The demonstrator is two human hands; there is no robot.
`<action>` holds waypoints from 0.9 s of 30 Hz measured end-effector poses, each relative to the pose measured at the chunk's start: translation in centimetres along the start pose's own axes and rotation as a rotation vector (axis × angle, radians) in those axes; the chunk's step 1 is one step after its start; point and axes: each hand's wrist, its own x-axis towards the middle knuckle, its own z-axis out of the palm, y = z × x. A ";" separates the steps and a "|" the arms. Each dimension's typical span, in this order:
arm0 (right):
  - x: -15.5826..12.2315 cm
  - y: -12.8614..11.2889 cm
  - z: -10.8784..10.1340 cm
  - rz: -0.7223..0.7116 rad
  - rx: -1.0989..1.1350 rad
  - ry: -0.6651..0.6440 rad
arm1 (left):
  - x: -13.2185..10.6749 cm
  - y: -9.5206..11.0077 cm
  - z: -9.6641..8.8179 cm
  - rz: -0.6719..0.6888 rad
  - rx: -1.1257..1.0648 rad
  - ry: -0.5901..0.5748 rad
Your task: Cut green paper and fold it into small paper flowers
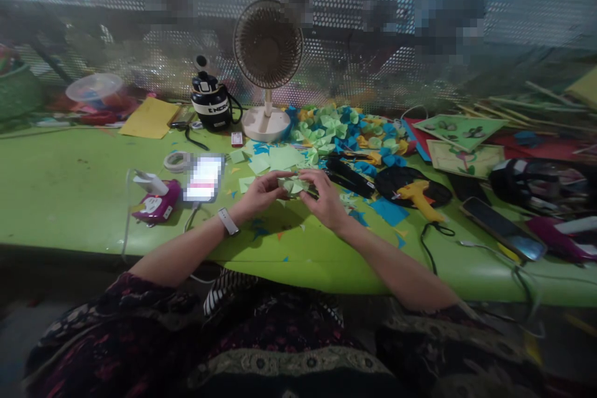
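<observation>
My left hand (264,191) and my right hand (326,198) meet near the middle of the frame, grasping between them a small pale green folded paper piece (293,185). My left thumb and fingers pinch its left side; my right fingers curve over its right side, with the thumb below. The finer folds are too small to make out. A white-banded wristwatch (227,221) sits on my left wrist. I hold the paper just over a glossy bright green tabletop (317,261), strewn here with tiny blue and orange paper scraps.

Just above my hands in the frame lie flat pale green paper sheets (285,158), and beyond them, right of centre, a heap of green, blue and yellow folded paper flowers (329,127). A long black tool (349,177) lies near my right hand; farther right, a yellow glue gun (420,196) rests on a round black mat (387,183), with a flat blue paper piece (390,211) just below. At upper centre stands a round desk fan with a pale base (265,124). Left of my hands lies a phone with a lit screen (204,179), just beside a white roll of tape (177,162).
</observation>
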 end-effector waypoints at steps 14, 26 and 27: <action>-0.1 -0.2 0.0 -0.029 -0.098 0.014 | -0.2 0.0 0.6 0.037 -0.013 0.068; -0.2 0.0 0.4 -0.103 -0.205 -0.108 | -0.5 0.4 1.2 -0.023 -0.103 0.087; -0.2 -0.1 0.5 -0.118 -0.236 -0.130 | -0.5 0.4 1.3 -0.028 -0.118 0.111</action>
